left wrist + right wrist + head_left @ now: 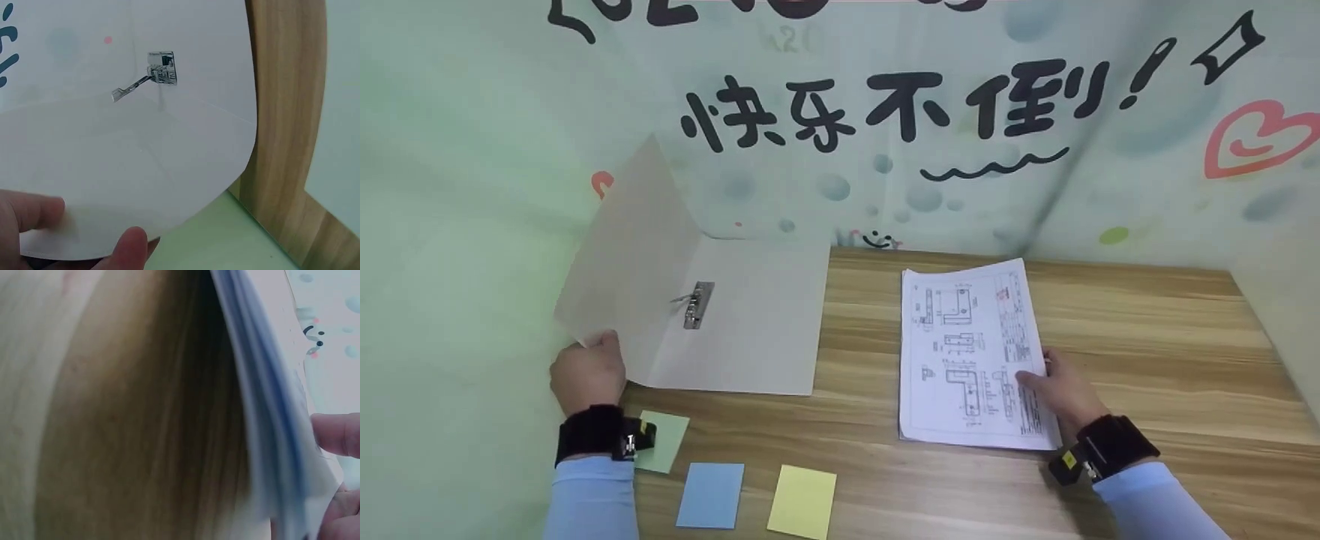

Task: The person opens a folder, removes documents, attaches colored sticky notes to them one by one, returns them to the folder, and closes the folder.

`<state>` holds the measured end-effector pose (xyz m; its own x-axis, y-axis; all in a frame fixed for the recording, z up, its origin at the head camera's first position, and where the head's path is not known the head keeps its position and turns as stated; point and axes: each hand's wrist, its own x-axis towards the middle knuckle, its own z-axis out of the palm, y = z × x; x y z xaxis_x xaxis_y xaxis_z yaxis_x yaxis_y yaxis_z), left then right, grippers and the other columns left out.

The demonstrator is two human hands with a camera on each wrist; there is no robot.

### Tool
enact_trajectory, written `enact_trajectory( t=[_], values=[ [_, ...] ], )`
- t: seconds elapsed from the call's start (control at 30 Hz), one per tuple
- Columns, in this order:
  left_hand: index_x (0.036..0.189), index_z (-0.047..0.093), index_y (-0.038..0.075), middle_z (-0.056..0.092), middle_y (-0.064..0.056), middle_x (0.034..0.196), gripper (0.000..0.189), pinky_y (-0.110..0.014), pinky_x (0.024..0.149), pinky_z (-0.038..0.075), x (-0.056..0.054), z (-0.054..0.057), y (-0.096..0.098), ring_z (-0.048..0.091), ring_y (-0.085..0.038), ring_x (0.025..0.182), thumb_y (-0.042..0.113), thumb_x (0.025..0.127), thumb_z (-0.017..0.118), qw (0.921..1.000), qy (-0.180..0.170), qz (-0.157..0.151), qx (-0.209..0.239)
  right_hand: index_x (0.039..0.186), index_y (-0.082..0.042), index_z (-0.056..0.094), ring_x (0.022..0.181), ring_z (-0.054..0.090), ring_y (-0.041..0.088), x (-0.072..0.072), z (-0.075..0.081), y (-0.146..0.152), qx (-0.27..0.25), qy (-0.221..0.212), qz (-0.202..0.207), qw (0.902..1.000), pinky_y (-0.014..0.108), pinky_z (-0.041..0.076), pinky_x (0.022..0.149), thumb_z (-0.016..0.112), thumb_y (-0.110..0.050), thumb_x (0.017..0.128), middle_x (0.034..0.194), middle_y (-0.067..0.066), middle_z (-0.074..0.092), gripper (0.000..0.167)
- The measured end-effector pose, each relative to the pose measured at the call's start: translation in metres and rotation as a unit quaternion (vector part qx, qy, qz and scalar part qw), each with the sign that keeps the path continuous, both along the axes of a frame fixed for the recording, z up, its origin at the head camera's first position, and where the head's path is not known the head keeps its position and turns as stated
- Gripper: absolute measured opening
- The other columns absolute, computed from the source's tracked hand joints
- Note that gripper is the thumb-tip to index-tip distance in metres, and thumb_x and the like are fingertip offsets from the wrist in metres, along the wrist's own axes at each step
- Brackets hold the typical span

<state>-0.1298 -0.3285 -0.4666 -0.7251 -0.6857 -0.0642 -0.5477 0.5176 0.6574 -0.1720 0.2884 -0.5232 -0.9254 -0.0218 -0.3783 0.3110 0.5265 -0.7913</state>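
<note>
A light-coloured file folder (765, 330) lies spread on the table at the left, its cover (622, 247) raised at a slant. A metal clip (700, 306) is fixed inside near the spine, its lever (130, 89) sticking out in the left wrist view. My left hand (589, 371) grips the lower outer corner of the cover between thumb and fingers. To the right, a stack of printed papers (971, 322) with technical drawings is pinched at its right edge by my right hand (1065, 390), thumb on top. Slightly parted sheet edges (264, 394) show in the right wrist view.
Green (666, 442), blue (711, 495) and yellow (802, 501) paper squares lie along the front of the wooden table (870, 420); my left wrist partly covers the green one. A printed cloth backdrop (847, 195) closes off the back and left.
</note>
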Motion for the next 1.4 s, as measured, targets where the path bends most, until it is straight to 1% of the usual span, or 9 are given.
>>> enact_trajectory(
  t=[0.3,0.53,0.7,0.87,0.93,1.0,1.17,1.23,1.4],
  values=[
    [0.076,0.060,-0.001,0.057,-0.010,0.067,0.061,-0.032,0.052,0.039,0.015,0.000,0.004,0.054,-0.025,0.066,0.049,0.103,0.038,0.9980,-0.041,-0.044,-0.019,0.152,0.010,0.028,0.097,0.068,0.023,0.000,0.000,0.001,-0.001,0.003,-0.001,1.0000,0.033,0.058,0.084,0.062,-0.020,0.100,0.136,0.032,0.054,0.069],
    [0.062,0.055,0.004,0.049,-0.003,0.055,0.061,-0.030,0.046,0.038,0.033,0.008,0.017,0.051,-0.021,0.053,0.045,0.104,0.039,0.9830,-0.112,-0.132,-0.063,0.153,0.009,0.025,0.100,0.067,0.024,0.001,0.001,0.001,-0.009,-0.003,-0.007,0.9999,0.033,0.058,0.085,0.062,-0.020,0.100,0.140,0.033,0.051,0.071],
    [0.067,0.061,0.003,0.058,-0.006,0.062,0.058,-0.035,0.051,0.045,0.028,0.012,0.063,0.056,-0.023,0.058,0.043,0.105,0.041,0.9636,-0.132,-0.220,-0.075,0.151,0.010,0.027,0.095,0.068,0.023,0.004,0.001,0.002,0.003,0.007,0.000,1.0000,0.033,0.058,0.082,0.062,-0.020,0.100,0.136,0.034,0.054,0.069],
    [0.091,0.074,0.003,0.074,-0.010,0.083,0.045,-0.046,0.071,0.057,0.015,0.004,0.145,0.067,-0.025,0.073,0.039,0.104,0.052,0.9419,-0.086,-0.308,-0.103,0.151,0.008,0.030,0.096,0.069,0.025,0.008,0.000,-0.005,0.028,0.018,0.005,0.9994,0.035,0.058,0.081,0.063,-0.019,0.099,0.133,0.033,0.056,0.067],
    [0.098,0.075,0.003,0.076,-0.011,0.090,0.038,-0.046,0.078,0.058,0.011,-0.003,0.181,0.070,-0.027,0.080,0.036,0.102,0.057,0.9291,-0.059,-0.349,-0.106,0.151,0.007,0.030,0.097,0.069,0.026,0.011,0.000,-0.009,0.035,0.020,0.004,0.9992,0.036,0.058,0.083,0.064,-0.018,0.098,0.134,0.032,0.056,0.068],
    [0.107,0.074,0.002,0.077,-0.013,0.101,0.034,-0.047,0.086,0.058,0.008,-0.011,0.213,0.072,-0.030,0.092,0.032,0.101,0.060,0.9081,-0.045,-0.402,-0.108,0.150,0.007,0.032,0.097,0.069,0.027,0.014,-0.001,-0.010,0.039,0.022,0.004,0.9990,0.038,0.059,0.083,0.066,-0.016,0.097,0.133,0.031,0.057,0.067],
    [0.133,0.064,0.004,0.070,-0.016,0.129,0.039,-0.046,0.104,0.052,0.001,-0.031,0.275,0.065,-0.033,0.120,0.024,0.099,0.061,0.8372,-0.038,-0.528,-0.136,0.145,0.010,0.035,0.097,0.069,0.030,0.024,0.000,-0.007,0.066,0.040,0.013,0.9970,0.044,0.059,0.085,0.069,-0.013,0.093,0.130,0.034,0.057,0.066],
    [0.142,0.058,0.009,0.064,-0.015,0.138,0.046,-0.045,0.109,0.048,0.000,-0.037,0.292,0.060,-0.033,0.128,0.026,0.099,0.062,0.8144,-0.049,-0.559,-0.149,0.145,0.011,0.033,0.100,0.068,0.033,0.029,0.001,-0.005,0.078,0.048,0.018,0.9956,0.047,0.058,0.087,0.071,-0.012,0.091,0.132,0.036,0.055,0.070],
    [0.149,0.052,0.016,0.052,-0.014,0.152,0.057,-0.044,0.114,0.043,0.003,-0.044,0.318,0.050,-0.031,0.136,0.035,0.098,0.067,0.7833,-0.066,-0.584,-0.202,0.150,0.009,0.026,0.103,0.069,0.036,0.042,0.004,0.001,0.083,0.051,0.028,0.9949,0.046,0.060,0.084,0.074,-0.009,0.088,0.136,0.038,0.053,0.080]
  ],
)
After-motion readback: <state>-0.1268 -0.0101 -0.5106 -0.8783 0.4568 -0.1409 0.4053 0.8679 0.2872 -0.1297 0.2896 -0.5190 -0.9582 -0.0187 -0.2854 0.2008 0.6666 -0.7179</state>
